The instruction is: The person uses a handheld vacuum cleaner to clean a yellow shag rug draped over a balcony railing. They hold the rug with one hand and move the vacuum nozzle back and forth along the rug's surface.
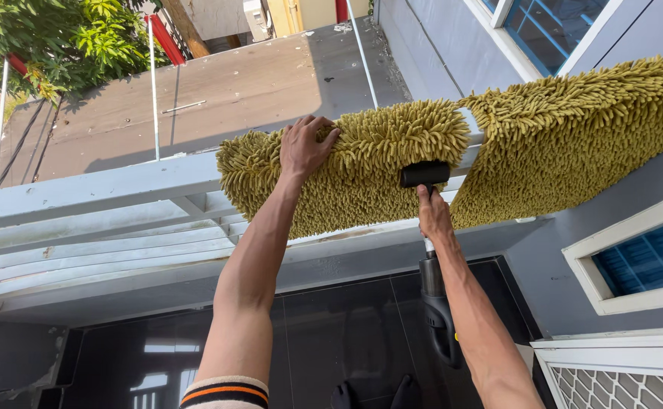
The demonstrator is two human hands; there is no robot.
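Two hands are busy: your left hand [306, 146] lies spread on the shaggy yellow mat [361, 163] draped over the white railing [81, 193], while your right hand [433, 216] grips the vacuum wand [431, 273], its nozzle [424, 174] pressed against the pile. You're mid-pass; next calls for steady pressure along the fibres.

White railing [104, 185] carries two shaggy yellow-green mats [392, 151], draped over.

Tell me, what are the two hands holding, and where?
The right hand grips a handheld vacuum by its thin neck behind the black nozzle. The left hand presses on the top edge of the shaggy yellow mat.
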